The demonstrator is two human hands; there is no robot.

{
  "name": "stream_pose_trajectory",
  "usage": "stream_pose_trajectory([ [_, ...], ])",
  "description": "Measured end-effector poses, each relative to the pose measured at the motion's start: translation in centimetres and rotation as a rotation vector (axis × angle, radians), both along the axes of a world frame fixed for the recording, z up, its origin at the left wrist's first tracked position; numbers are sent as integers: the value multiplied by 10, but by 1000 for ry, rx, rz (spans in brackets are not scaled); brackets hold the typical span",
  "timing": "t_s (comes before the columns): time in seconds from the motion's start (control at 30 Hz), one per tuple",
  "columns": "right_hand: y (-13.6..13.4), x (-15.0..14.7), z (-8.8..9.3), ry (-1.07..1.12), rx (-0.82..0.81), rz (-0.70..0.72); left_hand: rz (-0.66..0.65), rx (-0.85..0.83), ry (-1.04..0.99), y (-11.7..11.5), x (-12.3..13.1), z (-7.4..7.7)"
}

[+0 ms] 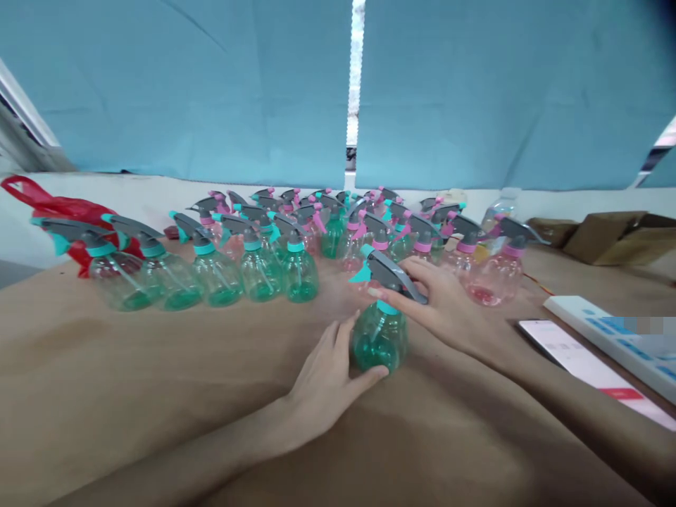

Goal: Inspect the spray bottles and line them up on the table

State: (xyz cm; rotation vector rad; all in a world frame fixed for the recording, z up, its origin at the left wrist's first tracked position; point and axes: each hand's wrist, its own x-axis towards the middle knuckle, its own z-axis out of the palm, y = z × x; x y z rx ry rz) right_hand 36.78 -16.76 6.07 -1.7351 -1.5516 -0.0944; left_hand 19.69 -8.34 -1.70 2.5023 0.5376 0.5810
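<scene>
A green see-through spray bottle [379, 341] with a grey and turquoise trigger head stands upright on the brown table in front of me. My left hand [330, 377] is wrapped around the lower left of its body, thumb across the front. Up at the neck and spray head, my right hand [436, 299] grips from the right side, its fingers closed about the grey head. Just behind, a row of green spray bottles [216, 278] runs to the left, and pink spray bottles [493, 274] stand to the right.
Several more spray bottles crowd the back by the wall. On the left lies a red plastic bag [68, 211]. To the right are a phone [575, 359], a white power strip [607, 331] and an open cardboard box [617, 236]. A blue curtain [211, 91] hangs behind.
</scene>
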Motion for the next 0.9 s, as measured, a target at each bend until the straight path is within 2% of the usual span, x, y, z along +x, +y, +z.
stream_pose_trajectory([
  [0.13,-14,8,-6,118,0,77,-56,-50,-58,-10,13,-8],
  [0.27,-20,18,-14,277,59,67,-105,-55,-44,-14,27,-7],
  [0.5,-12,35,-26,408,86,117,-154,-36,-23,-10,42,-7],
  [0.63,-3,40,-35,478,170,175,-181,33,45,-1,41,-12],
  [0.9,10,44,-35,444,110,201,-177,234,229,35,31,-16],
])
